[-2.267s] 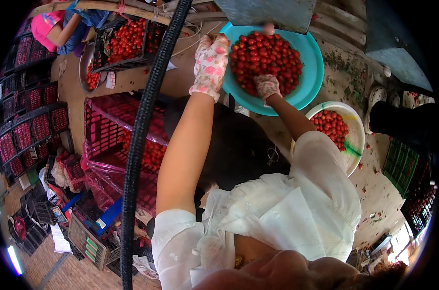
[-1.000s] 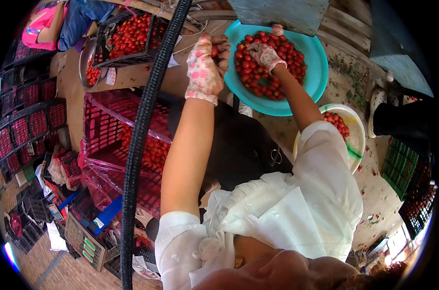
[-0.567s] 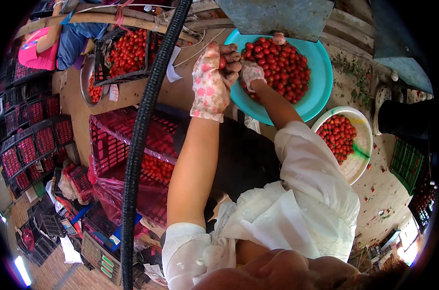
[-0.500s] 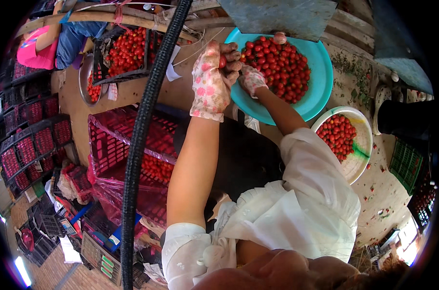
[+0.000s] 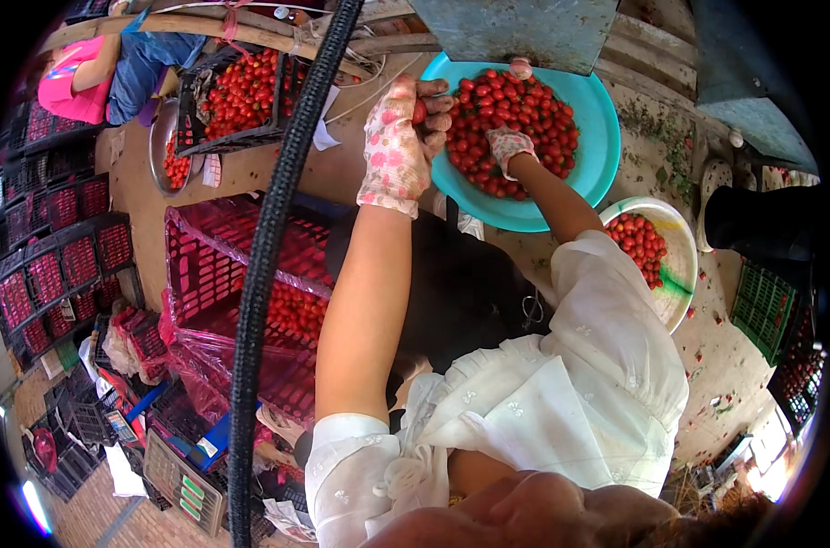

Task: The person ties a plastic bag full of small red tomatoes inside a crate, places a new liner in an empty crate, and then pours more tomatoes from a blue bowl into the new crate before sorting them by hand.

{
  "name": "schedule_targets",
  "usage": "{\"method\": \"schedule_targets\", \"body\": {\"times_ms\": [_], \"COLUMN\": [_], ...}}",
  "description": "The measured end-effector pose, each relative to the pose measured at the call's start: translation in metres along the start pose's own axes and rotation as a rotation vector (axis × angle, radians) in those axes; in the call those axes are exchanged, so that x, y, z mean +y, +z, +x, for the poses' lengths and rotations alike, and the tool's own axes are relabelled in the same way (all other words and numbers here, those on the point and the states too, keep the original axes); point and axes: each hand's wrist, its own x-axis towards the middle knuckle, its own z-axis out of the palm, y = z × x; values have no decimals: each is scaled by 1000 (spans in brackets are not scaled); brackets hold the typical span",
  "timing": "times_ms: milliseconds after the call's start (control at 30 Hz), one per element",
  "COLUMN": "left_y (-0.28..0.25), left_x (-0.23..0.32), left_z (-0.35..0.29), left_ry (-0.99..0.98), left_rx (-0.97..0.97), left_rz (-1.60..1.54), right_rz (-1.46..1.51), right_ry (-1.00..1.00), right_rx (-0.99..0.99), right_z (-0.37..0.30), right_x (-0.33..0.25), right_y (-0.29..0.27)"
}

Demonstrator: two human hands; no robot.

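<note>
My left hand (image 5: 398,142), in a pink-spotted glove with bare fingertips, is raised beside the left rim of a turquoise basin (image 5: 602,137). Its fingers are curled around a red cherry tomato (image 5: 419,111). Inside the basin, my right hand (image 5: 510,149), gloved alike, reaches down onto a heap of cherry tomatoes (image 5: 524,105); its fingertips are hidden among them. A white bowl (image 5: 682,265) with more cherry tomatoes (image 5: 636,245) stands at the basin's lower right. Left of my left forearm sits a crate lined with pink film (image 5: 200,274), with tomatoes (image 5: 296,313) inside.
A grey metal panel (image 5: 515,32) overhangs the basin's far edge. A black cable (image 5: 273,228) crosses the left side. Far left, a person in pink (image 5: 72,82) sits near a black crate of tomatoes (image 5: 241,96); stacked crates (image 5: 58,265) stand below. A shoe (image 5: 714,187) shows at right.
My right hand has moved rightward, from the basin's left edge to the middle of the heap. My left hand still holds its tomato in nearly the same place.
</note>
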Motion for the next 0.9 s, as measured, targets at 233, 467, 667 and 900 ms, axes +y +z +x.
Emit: {"method": "schedule_targets", "body": {"times_ms": [233,467,667,900], "left_y": [3,16,0,3], "left_x": [-11,-2,4,6], "left_z": [3,-7,-7,-13], "left_ry": [36,-163,-125,-45], "left_rx": [133,-169,-163,-175], "left_rz": [-35,-261,-598,-501], "right_rz": [-267,216,148,-153], "right_ry": [-204,-754,-365,34], "right_rx": [859,1092,1034,348], "right_z": [-18,-134,-104,-82], "right_x": [27,-41,-7,-15], "right_y": [-29,-197,-215,-196]}}
